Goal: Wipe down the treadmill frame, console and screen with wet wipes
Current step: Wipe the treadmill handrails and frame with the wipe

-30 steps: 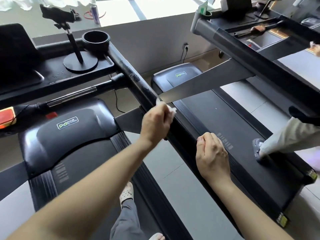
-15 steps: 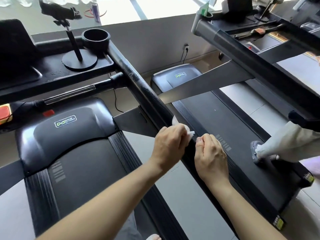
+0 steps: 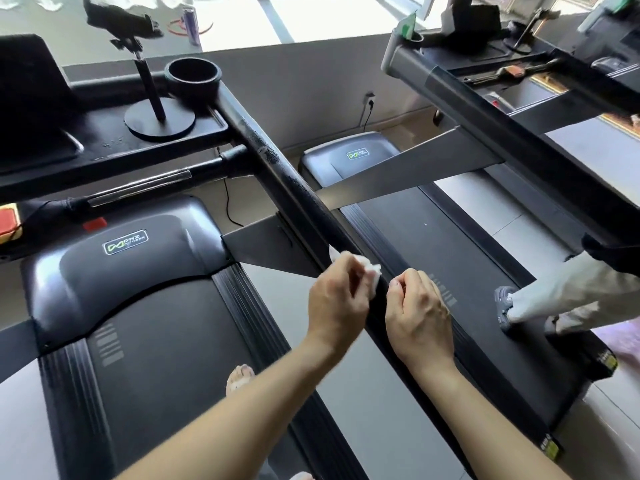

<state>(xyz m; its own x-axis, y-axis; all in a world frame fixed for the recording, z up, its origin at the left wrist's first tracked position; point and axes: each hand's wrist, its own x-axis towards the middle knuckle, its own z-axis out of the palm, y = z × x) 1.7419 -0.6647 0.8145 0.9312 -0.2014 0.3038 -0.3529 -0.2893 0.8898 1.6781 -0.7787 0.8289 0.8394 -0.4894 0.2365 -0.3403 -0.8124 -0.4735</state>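
Fingers of left hand curled, pinching a crumpled white wet wipe against the black handrail of the near treadmill, low on the rail, just beside the right hand. Right-hand fingers folded into a loose fist over the same rail, nothing seen in them; whether they touch the rail, cannot tell. Containers: round black cup holder at the console corner, inside in shadow, contents not readable. Beside it a shallow console tray carrying a phone stand, disc base flat, pole upright, clamp at top blurred. On the neighbouring treadmill to the right, a second cup holder with a green-and-white packet sticking out. Surface: dark belt, grey motor cover with a green logo, red button at far left edge. Another person's grey shoe and pale trouser leg stand on the neighbour's belt. Room: grey tile floor between the machines, grey wall with a socket and hanging cable, bright window above
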